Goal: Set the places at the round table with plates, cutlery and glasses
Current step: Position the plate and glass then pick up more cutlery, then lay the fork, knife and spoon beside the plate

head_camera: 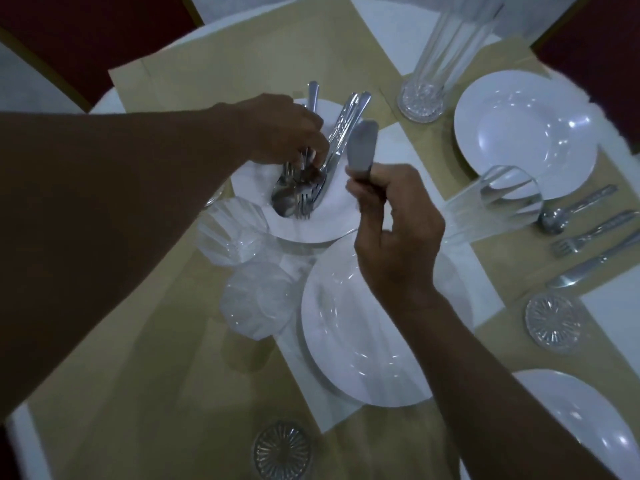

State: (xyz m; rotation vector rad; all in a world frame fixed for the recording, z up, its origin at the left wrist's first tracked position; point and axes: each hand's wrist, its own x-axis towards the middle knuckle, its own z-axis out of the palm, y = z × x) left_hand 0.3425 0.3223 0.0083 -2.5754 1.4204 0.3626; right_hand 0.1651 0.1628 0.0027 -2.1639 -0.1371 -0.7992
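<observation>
White china is spread over the round bench (388, 32), which is covered with a pale cloth and tan placemats (166, 306). A heap of cutlery (301, 192), spoons, forks and knives together, is piled on the far plate (332, 216). The left hand (287, 133) is lowered onto this heap, its fingers curled round some of the handles. A table knife (362, 143) is gripped by its handle in the closed right hand (391, 230) and held upright, blade uppermost, just beside the heap.

A stack of plates (346, 341) is seen below the right hand, near the middle of the bench. Two fluted glasses (232, 233) are set just left of it; whether they are upright cannot be told. A tall glass (446, 53) is stood on a cut-glass coaster (420, 102) at the far side.

At the right, a deep plate (526, 133) is laid, with a spoon (568, 209), a fork (595, 233) and a laid knife (595, 265) side by side near it, and a clear glass (495, 202) is seen close by.
</observation>
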